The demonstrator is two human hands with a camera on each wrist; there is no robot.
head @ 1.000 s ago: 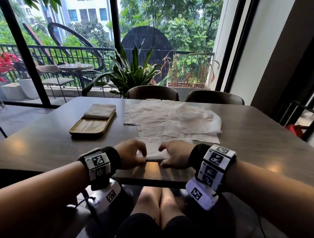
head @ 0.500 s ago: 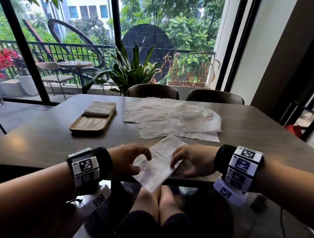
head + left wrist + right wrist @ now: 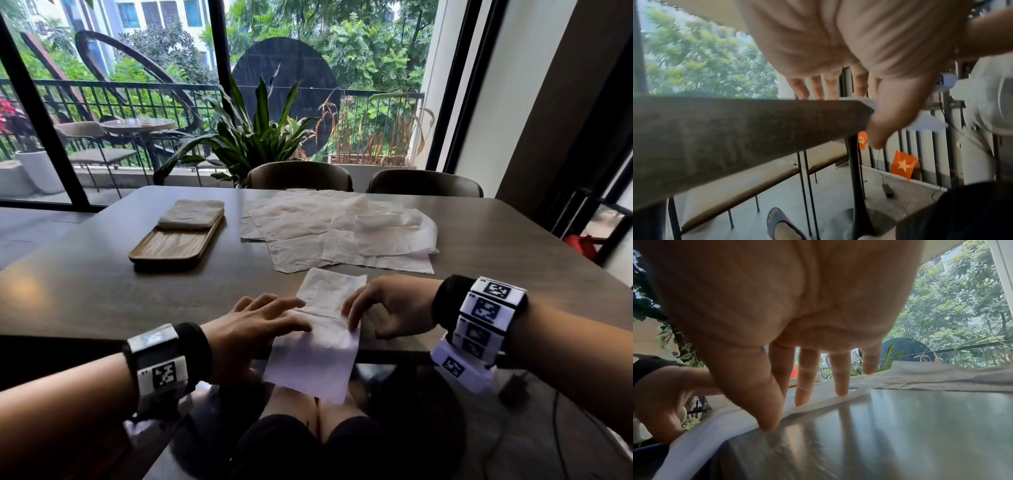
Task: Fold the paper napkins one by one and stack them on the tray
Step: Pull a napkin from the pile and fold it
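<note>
Your left hand (image 3: pixel 260 325) lies flat, fingers straight and spread, pressing the napkin (image 3: pixel 318 335) down at the near table (image 3: pixel 85 291) edge, about 6 o'clock from the loose napkin pile (image 3: pixel 342 233). Your right hand (image 3: pixel 387 308) sits at the napkin's right edge, fingers mostly straight, tips down on the paper; the right wrist view shows fingertips (image 3: pixel 841 391) and thumb touching it, not curled round it. The napkin runs lengthwise away from you, a crease across its middle, near half hanging off the table edge over your knees. Tray (image 3: pixel 174 245) at 10 o'clock from your hands, well apart, with a stack of folded napkins (image 3: pixel 190 214) on its far end. The pile lies just right of the tray, at 12 o'clock. Two chairs (image 3: pixel 299 176) behind the table's far side.
</note>
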